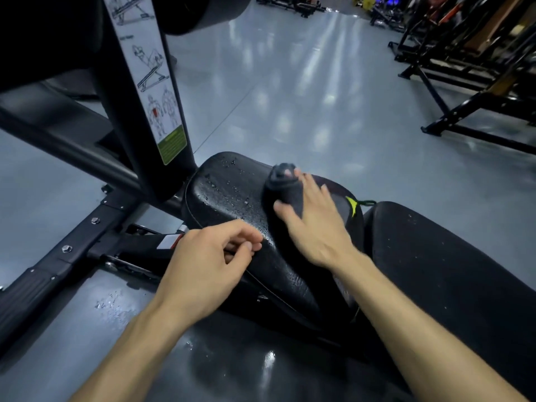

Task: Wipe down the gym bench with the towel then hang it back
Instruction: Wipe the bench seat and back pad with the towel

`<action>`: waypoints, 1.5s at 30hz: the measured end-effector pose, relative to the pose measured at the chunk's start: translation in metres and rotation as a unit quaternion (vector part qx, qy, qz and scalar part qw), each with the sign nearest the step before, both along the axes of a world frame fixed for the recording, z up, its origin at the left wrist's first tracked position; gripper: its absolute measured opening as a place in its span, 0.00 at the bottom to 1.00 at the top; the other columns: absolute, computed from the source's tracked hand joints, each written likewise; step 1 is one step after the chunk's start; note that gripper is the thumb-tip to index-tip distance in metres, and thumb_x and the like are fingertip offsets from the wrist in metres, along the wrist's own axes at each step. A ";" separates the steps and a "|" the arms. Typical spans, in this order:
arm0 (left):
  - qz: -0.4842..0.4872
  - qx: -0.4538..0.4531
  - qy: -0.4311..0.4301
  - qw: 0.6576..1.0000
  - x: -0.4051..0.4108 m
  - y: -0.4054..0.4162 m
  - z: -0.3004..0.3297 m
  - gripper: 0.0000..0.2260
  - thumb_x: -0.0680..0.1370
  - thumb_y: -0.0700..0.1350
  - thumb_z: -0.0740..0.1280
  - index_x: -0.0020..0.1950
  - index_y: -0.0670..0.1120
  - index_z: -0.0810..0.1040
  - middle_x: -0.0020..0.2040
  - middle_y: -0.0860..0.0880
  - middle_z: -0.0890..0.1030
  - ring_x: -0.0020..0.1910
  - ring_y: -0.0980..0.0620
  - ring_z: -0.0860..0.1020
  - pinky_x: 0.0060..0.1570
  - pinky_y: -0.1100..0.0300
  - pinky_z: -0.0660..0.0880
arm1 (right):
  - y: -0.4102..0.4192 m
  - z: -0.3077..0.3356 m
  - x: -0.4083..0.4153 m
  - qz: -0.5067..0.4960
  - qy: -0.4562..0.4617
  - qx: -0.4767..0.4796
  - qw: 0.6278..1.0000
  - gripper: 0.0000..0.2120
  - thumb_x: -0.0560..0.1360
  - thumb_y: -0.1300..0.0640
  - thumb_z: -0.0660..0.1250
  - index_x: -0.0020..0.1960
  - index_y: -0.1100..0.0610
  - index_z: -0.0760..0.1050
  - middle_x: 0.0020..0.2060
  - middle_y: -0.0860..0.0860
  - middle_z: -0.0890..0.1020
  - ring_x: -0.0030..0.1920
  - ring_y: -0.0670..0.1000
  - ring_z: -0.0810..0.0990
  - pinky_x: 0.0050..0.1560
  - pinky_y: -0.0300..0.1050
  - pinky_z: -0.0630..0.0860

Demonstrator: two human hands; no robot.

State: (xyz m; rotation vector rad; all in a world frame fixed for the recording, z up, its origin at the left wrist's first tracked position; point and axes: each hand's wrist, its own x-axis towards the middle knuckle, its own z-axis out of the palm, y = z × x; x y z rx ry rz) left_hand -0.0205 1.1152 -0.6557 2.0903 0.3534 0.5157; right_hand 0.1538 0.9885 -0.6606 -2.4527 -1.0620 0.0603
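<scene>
Seat pad [232, 187]: black, wet w/ droplets.
R hand [316, 224]: fingers spread, pressing dark towel [285, 188] onto pad (blurred).
L hand [208, 256]: fingers curled at pad's near edge, can't tell if holding anything.

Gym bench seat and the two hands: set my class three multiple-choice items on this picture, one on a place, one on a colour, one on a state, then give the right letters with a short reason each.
1. Where does the towel lie?
A. on the floor
B. on the seat pad
C. over the upright post

2. What colour is the tag at the towel's edge?
A. red
B. white
C. yellow-green

3. What is the state of the seat pad to the left of the towel?
A. beaded with water drops
B. dry and dusty
C. covered with tape

Answers:
1 B: the right hand presses the towel onto the seat pad.
2 C: a yellow-green tag shows beside the hand.
3 A: shiny drops stand on the black pad.

The left hand rests at the pad's near edge, fingers curled, thumb against fingertips; anything pinched there cannot be made out.
</scene>
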 end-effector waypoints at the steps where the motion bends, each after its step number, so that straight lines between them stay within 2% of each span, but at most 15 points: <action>1: -0.002 -0.003 0.001 1.000 0.000 0.000 0.000 0.12 0.77 0.38 0.69 0.48 0.56 0.83 0.43 0.63 0.86 0.45 0.61 0.85 0.49 0.57 0.82 | -0.016 -0.001 -0.016 0.031 0.001 0.029 0.999 0.37 0.78 0.36 0.53 0.83 0.49 0.53 0.83 0.44 0.52 0.82 0.42 0.46 0.82 0.46 0.41; 6: -0.013 -0.007 0.008 1.000 -0.002 0.004 -0.001 0.13 0.77 0.37 0.69 0.48 0.56 0.83 0.45 0.63 0.86 0.47 0.60 0.85 0.50 0.61 0.80 | -0.067 -0.008 -0.013 0.052 0.013 0.042 0.998 0.34 0.77 0.40 0.55 0.83 0.43 0.56 0.82 0.39 0.55 0.81 0.38 0.49 0.80 0.40 0.42; 13: -0.012 0.015 0.022 1.000 -0.012 0.003 0.003 0.10 0.78 0.39 0.69 0.50 0.55 0.84 0.44 0.63 0.85 0.48 0.62 0.84 0.50 0.63 0.79 | 0.014 0.013 0.072 -0.153 0.044 -0.020 0.987 0.21 0.82 0.44 0.53 0.60 0.58 0.75 0.61 0.63 0.79 0.63 0.64 0.75 0.64 0.55 0.65; 16: -0.005 0.017 0.019 1.000 -0.012 0.004 0.003 0.10 0.78 0.39 0.69 0.49 0.54 0.84 0.44 0.62 0.85 0.47 0.62 0.84 0.49 0.64 0.79 | 0.040 0.010 0.040 -0.084 -0.007 -0.026 0.996 0.26 0.80 0.40 0.52 0.61 0.59 0.74 0.62 0.60 0.78 0.65 0.60 0.74 0.69 0.55 0.64; 19: -0.012 0.014 0.021 1.000 -0.012 0.007 0.002 0.11 0.78 0.38 0.69 0.49 0.54 0.84 0.44 0.61 0.86 0.47 0.62 0.84 0.49 0.65 0.79 | 0.014 0.002 -0.011 0.045 0.040 0.060 0.996 0.32 0.77 0.38 0.54 0.78 0.48 0.65 0.77 0.46 0.69 0.79 0.46 0.62 0.81 0.49 0.52; 22: -0.009 0.012 0.022 1.000 -0.015 0.012 0.002 0.12 0.78 0.38 0.69 0.49 0.55 0.84 0.44 0.62 0.86 0.47 0.62 0.84 0.49 0.65 0.79 | -0.020 0.000 -0.010 0.082 0.030 0.098 0.991 0.29 0.77 0.43 0.57 0.78 0.45 0.65 0.75 0.37 0.69 0.76 0.33 0.62 0.79 0.43 0.54; 24: -0.004 0.015 0.031 0.999 -0.017 0.015 0.002 0.11 0.78 0.39 0.68 0.49 0.56 0.83 0.45 0.62 0.85 0.48 0.62 0.84 0.49 0.64 0.79 | -0.018 0.003 0.018 0.015 0.008 0.076 0.997 0.21 0.76 0.43 0.56 0.64 0.49 0.75 0.62 0.44 0.80 0.66 0.44 0.76 0.66 0.48 0.69; 27: -0.010 0.030 0.044 0.999 -0.022 0.016 0.003 0.10 0.79 0.41 0.68 0.51 0.56 0.83 0.45 0.63 0.85 0.49 0.63 0.83 0.50 0.64 0.78 | 0.015 0.016 0.056 -0.137 0.044 0.018 0.989 0.22 0.79 0.40 0.53 0.52 0.56 0.76 0.54 0.59 0.82 0.58 0.63 0.78 0.51 0.52 0.69; 29: -0.014 0.031 0.045 0.998 -0.024 0.017 0.005 0.09 0.79 0.41 0.68 0.51 0.55 0.84 0.45 0.63 0.85 0.50 0.64 0.83 0.52 0.64 0.78 | 0.041 0.017 0.057 -0.160 0.043 0.001 0.986 0.25 0.81 0.40 0.53 0.55 0.60 0.78 0.57 0.64 0.81 0.59 0.65 0.77 0.53 0.54 0.66; 32: 0.003 0.028 0.044 0.999 -0.024 0.024 0.006 0.09 0.79 0.41 0.68 0.50 0.55 0.84 0.44 0.62 0.86 0.49 0.63 0.83 0.52 0.63 0.78 | 0.051 0.012 0.016 -0.031 -0.009 0.041 0.999 0.21 0.80 0.41 0.54 0.60 0.54 0.75 0.61 0.53 0.80 0.67 0.59 0.73 0.61 0.49 0.65; 34: 0.008 0.025 0.047 0.999 -0.023 0.028 0.006 0.09 0.79 0.41 0.68 0.50 0.56 0.84 0.44 0.61 0.86 0.48 0.62 0.84 0.53 0.61 0.79 | 0.025 0.007 -0.026 0.082 -0.015 0.071 0.994 0.28 0.78 0.40 0.56 0.76 0.47 0.67 0.77 0.40 0.66 0.79 0.41 0.57 0.78 0.41 0.52; 37: 0.008 0.032 0.045 0.998 -0.024 0.031 0.006 0.09 0.79 0.43 0.68 0.51 0.57 0.83 0.45 0.63 0.85 0.48 0.63 0.83 0.53 0.61 0.79 | -0.018 -0.001 -0.043 0.197 -0.023 0.063 0.978 0.32 0.79 0.44 0.58 0.82 0.44 0.58 0.82 0.38 0.57 0.81 0.40 0.51 0.81 0.43 0.45; 40: 0.012 0.023 0.040 0.999 -0.026 0.030 0.007 0.10 0.79 0.42 0.68 0.50 0.58 0.83 0.45 0.64 0.85 0.48 0.63 0.83 0.53 0.60 0.80 | -0.019 0.008 -0.005 0.130 0.005 0.038 0.991 0.28 0.78 0.44 0.56 0.77 0.47 0.67 0.77 0.41 0.68 0.79 0.44 0.61 0.81 0.50 0.53; 43: 0.030 0.010 0.014 0.999 -0.031 0.030 0.009 0.11 0.79 0.39 0.68 0.49 0.56 0.84 0.44 0.62 0.86 0.48 0.62 0.84 0.53 0.55 0.81 | 0.022 0.024 0.022 -0.044 0.032 0.005 0.999 0.14 0.81 0.45 0.55 0.57 0.53 0.71 0.59 0.52 0.79 0.65 0.59 0.74 0.64 0.53 0.68; 45: 0.066 0.009 -0.009 0.998 -0.035 0.033 0.012 0.11 0.79 0.39 0.67 0.49 0.55 0.83 0.43 0.61 0.86 0.46 0.61 0.84 0.51 0.58 0.81 | 0.043 0.021 0.016 -0.048 0.011 -0.006 0.999 0.21 0.82 0.44 0.56 0.66 0.56 0.72 0.66 0.55 0.77 0.69 0.58 0.71 0.70 0.53 0.65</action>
